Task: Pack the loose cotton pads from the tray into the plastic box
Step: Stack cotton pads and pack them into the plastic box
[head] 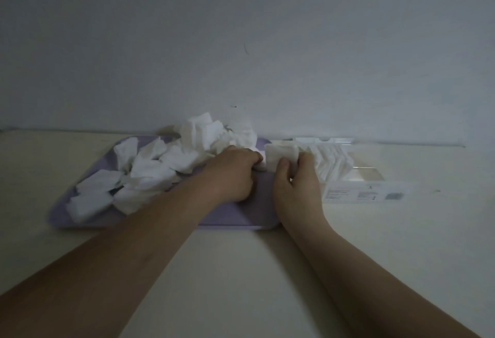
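A lilac tray (227, 218) lies on the pale table with several loose white cotton pads (150, 170) heaped over its left and back parts. To its right stands a clear plastic box (367, 193) with a row of pads (334, 162) standing inside. My left hand (233, 174) rests on the tray's right part, fingers curled down onto a pad at its fingertips. My right hand (297, 185) pinches a small stack of pads (281, 157) between thumb and fingers, at the box's left end.
A plain white wall rises right behind the tray and box. The box's clear lid (324, 140) stands open against the wall. Bare table surface stretches in front of the tray and to the right of the box.
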Action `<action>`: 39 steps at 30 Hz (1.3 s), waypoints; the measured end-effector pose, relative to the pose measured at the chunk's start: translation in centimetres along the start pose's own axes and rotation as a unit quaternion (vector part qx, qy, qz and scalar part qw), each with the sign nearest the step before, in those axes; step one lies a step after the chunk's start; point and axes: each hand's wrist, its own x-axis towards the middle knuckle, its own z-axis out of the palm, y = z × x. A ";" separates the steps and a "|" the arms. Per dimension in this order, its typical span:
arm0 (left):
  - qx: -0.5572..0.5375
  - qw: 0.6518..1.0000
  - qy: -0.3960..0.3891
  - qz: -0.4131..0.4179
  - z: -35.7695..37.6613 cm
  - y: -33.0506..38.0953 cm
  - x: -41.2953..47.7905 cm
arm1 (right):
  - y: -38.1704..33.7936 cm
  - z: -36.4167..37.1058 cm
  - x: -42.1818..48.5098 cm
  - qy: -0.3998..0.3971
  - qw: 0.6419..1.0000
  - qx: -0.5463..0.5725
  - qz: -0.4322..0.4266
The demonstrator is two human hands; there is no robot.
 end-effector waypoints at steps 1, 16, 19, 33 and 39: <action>-0.006 1.000 0.005 0.009 -0.2 -0.2 -0.3 | 0.0 0.1 0.1 -0.001 1.000 0.005 0.007; -0.104 0.978 0.124 -0.129 -0.1 -3.3 -7.0 | -0.1 -0.6 -0.3 -0.087 0.995 0.053 0.023; -0.138 0.975 0.102 -0.138 -0.1 -3.4 -6.6 | 0.1 -0.5 0.0 -0.083 0.989 0.102 0.065; -0.580 0.801 0.087 -0.122 -2.2 -3.6 -5.8 | 0.8 -0.5 0.2 -0.095 0.985 0.131 0.052; -0.587 0.802 0.060 -0.097 -1.4 -2.3 -6.0 | -0.1 -0.8 -0.3 -0.158 0.962 0.217 0.056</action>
